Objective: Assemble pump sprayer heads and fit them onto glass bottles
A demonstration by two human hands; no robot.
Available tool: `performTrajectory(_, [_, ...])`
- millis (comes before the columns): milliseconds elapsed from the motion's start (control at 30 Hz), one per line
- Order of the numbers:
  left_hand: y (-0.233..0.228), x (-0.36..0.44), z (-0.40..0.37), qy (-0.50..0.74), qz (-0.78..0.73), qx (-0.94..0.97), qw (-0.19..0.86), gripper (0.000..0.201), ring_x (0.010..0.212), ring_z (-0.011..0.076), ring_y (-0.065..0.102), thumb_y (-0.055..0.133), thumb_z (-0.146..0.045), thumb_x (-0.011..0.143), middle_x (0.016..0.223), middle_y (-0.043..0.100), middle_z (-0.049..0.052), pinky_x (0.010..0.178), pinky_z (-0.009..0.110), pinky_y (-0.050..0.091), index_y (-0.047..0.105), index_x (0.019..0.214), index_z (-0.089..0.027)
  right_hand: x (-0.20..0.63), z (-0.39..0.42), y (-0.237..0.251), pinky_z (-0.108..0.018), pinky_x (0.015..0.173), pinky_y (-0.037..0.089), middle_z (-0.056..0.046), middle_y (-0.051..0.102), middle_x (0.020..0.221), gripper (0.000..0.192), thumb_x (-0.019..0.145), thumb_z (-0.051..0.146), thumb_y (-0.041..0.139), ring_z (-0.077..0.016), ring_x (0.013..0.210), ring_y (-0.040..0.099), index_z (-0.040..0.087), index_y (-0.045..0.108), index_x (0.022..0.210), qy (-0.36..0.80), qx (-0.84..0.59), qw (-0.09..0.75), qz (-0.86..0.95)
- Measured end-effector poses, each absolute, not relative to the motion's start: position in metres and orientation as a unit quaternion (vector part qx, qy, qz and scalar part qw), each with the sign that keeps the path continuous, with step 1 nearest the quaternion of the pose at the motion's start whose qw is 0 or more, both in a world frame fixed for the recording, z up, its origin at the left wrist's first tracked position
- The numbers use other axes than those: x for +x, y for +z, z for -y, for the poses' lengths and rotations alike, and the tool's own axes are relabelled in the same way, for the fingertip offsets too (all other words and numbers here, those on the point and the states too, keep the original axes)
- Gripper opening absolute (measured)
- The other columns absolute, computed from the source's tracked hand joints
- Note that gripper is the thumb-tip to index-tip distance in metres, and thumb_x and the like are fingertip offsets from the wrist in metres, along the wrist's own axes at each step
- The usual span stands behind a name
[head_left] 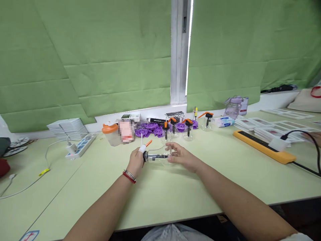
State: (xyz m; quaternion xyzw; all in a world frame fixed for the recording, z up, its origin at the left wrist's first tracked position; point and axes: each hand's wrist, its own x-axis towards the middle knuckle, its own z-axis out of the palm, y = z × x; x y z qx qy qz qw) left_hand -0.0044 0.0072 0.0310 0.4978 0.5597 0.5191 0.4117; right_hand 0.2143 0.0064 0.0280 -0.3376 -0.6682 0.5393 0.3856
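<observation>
A clear glass bottle (157, 156) with a black top, an orange lever and a dark tube inside lies sideways above the table. My left hand (135, 161) is closed round its black top end, and a white wrap covers the thumb. At the other end, my right hand (185, 157) curls its fingers and thumb about the clear base. Beyond the hands stand several similar glass bottles (188, 130) with black tops and orange levers. Purple plastic pieces (150, 130) lie heaped behind them.
An orange-lidded shaker cup (110, 134) stands back left, near a white power strip (81, 146) and a paper stack (66, 129). To the right are a yellow power strip (263, 146), stacked cards (265, 132), a tissue pack (223, 122) and a purple-lidded jug (233, 107).
</observation>
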Motion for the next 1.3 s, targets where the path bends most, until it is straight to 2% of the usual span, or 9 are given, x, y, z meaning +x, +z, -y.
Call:
performTrajectory(167, [0.034, 0.000, 0.009, 0.467, -0.597, 0.448, 0.475, 0.039, 0.028, 0.0074, 0.029, 0.047, -0.054, 0.077, 0.041, 0.040, -0.005, 0.029, 0.022, 0.018, 0.040, 0.058, -0.021, 0.223, 0.020, 0.027, -0.044, 0.109, 0.027, -0.007, 0.033, 0.142, 0.078, 0.066, 0.014, 0.066, -0.0241, 0.132, 0.031, 0.029, 0.034, 0.135, 0.258, -0.309, 0.386, 0.830])
performTrajectory(400, [0.020, 0.002, 0.018, 0.446, -0.621, 0.402, 0.504, 0.034, 0.028, 0.0075, 0.031, 0.052, -0.049, 0.075, 0.041, 0.041, -0.005, 0.029, 0.021, 0.015, 0.046, 0.060, -0.019, 0.225, 0.014, -0.010, -0.048, 0.107, 0.033, -0.014, 0.035, 0.141, 0.062, 0.072, 0.000, 0.047, -0.0231, 0.134, 0.030, 0.022, 0.038, 0.130, 0.063, -0.262, 0.371, 0.889])
performTrajectory(500, [0.016, -0.001, 0.015, 0.466, -0.606, 0.409, 0.498, 0.035, 0.029, 0.0080, 0.033, 0.051, -0.050, 0.075, 0.041, 0.042, -0.005, 0.029, 0.021, 0.017, 0.045, 0.060, -0.020, 0.224, 0.014, -0.011, -0.051, 0.108, 0.029, -0.014, 0.029, 0.145, 0.058, 0.074, 0.010, 0.057, -0.0258, 0.136, 0.023, 0.023, 0.039, 0.128, 0.084, -0.265, 0.365, 0.889])
performTrajectory(567, [0.014, -0.004, 0.013, 0.488, -0.588, 0.427, 0.484, 0.036, 0.031, 0.0084, 0.034, 0.050, -0.052, 0.075, 0.042, 0.042, -0.004, 0.029, 0.021, 0.019, 0.043, 0.060, -0.020, 0.221, 0.015, -0.007, -0.051, 0.107, 0.030, -0.015, 0.022, 0.147, 0.074, 0.070, 0.026, 0.069, -0.0283, 0.137, 0.021, 0.024, 0.031, 0.134, 0.187, -0.318, 0.371, 0.852])
performTrajectory(667, [0.011, -0.006, 0.012, 0.514, -0.566, 0.448, 0.462, 0.037, 0.034, 0.0078, 0.035, 0.050, -0.053, 0.075, 0.044, 0.042, -0.005, 0.030, 0.020, 0.022, 0.043, 0.060, -0.020, 0.214, 0.012, 0.000, -0.047, 0.095, 0.042, -0.016, 0.040, 0.134, 0.074, 0.078, 0.048, 0.059, -0.0272, 0.122, 0.045, 0.023, 0.022, 0.138, 0.426, -0.405, 0.360, 0.725])
performTrajectory(767, [0.009, -0.006, 0.011, 0.513, -0.571, 0.450, 0.457, 0.036, 0.033, 0.0069, 0.033, 0.051, -0.052, 0.074, 0.045, 0.041, -0.005, 0.030, 0.020, 0.021, 0.044, 0.059, -0.019, 0.211, 0.009, 0.006, -0.041, 0.080, 0.050, -0.012, 0.053, 0.114, 0.059, 0.081, 0.048, 0.053, -0.0223, 0.096, 0.060, 0.021, 0.033, 0.130, 0.545, -0.422, 0.336, 0.642])
performTrajectory(900, [0.010, -0.005, 0.011, 0.486, -0.582, 0.448, 0.474, 0.036, 0.031, 0.0070, 0.032, 0.052, -0.051, 0.074, 0.043, 0.041, -0.005, 0.029, 0.021, 0.019, 0.044, 0.058, -0.019, 0.216, 0.015, 0.009, -0.040, 0.088, 0.048, -0.012, 0.042, 0.129, 0.076, 0.064, 0.023, 0.072, -0.0227, 0.111, 0.050, 0.025, 0.035, 0.130, 0.392, -0.382, 0.369, 0.751])
performTrajectory(1100, [0.011, -0.009, 0.009, 0.485, -0.595, 0.407, 0.495, 0.036, 0.030, 0.0072, 0.033, 0.052, -0.051, 0.073, 0.042, 0.042, -0.004, 0.030, 0.021, 0.018, 0.044, 0.057, -0.019, 0.231, 0.015, 0.002, -0.047, 0.103, 0.037, -0.013, 0.035, 0.136, 0.063, 0.070, 0.000, 0.047, -0.0246, 0.131, 0.033, 0.024, 0.039, 0.128, 0.064, -0.270, 0.346, 0.896])
performTrajectory(1300, [0.007, -0.016, 0.003, 0.520, -0.601, 0.388, 0.466, 0.032, 0.030, 0.0062, 0.033, 0.051, -0.046, 0.074, 0.046, 0.043, -0.004, 0.031, 0.021, 0.019, 0.046, 0.059, -0.019, 0.258, -0.005, -0.001, -0.049, 0.102, 0.036, -0.014, 0.032, 0.137, 0.065, 0.068, 0.005, 0.051, -0.0274, 0.129, 0.033, 0.023, 0.036, 0.128, 0.046, -0.333, 0.388, 0.858])
